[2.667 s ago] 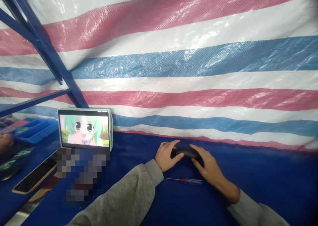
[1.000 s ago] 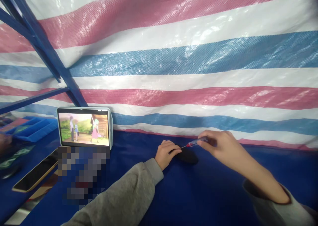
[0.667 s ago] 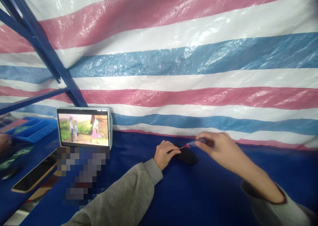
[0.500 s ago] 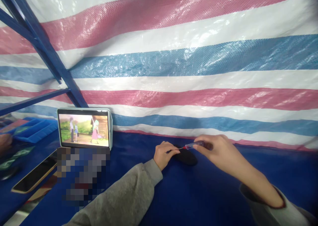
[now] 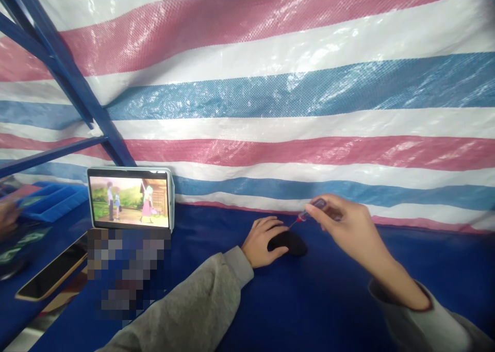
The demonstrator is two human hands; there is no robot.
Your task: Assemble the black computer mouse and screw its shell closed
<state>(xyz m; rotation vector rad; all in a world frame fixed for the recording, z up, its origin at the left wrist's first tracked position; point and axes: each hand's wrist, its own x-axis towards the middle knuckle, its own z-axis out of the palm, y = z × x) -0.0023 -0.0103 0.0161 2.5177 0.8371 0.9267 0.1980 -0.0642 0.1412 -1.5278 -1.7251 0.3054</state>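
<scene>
My left hand (image 5: 263, 242) lies round the left end of a black oval object (image 5: 296, 245), shaped like a computer mouse, on the dark blue tabletop. Its thumb is on the near side and its fingers along the far side. Above and to the right, my right hand (image 5: 346, 223) grips a small screwdriver (image 5: 302, 216) with a clear purplish handle and a red collar. The thin shaft slants down to the left, its tip by my left fingers and the far edge of the black object. Whether the tip touches anything, I cannot tell.
A tablet (image 5: 130, 200) playing a cartoon stands at the left, with a pixelated patch before it. Beside it lie a phone (image 5: 54, 267) and a blue divided tray (image 5: 58, 202). Another person's blurred hand (image 5: 6, 218) is at the far left. Striped sheeting (image 5: 294, 151) hangs behind.
My left hand has gone from a pinch at the screwdriver's tip to a spread hold round the black object. My right hand has raised and tilted the screwdriver more steeply.
</scene>
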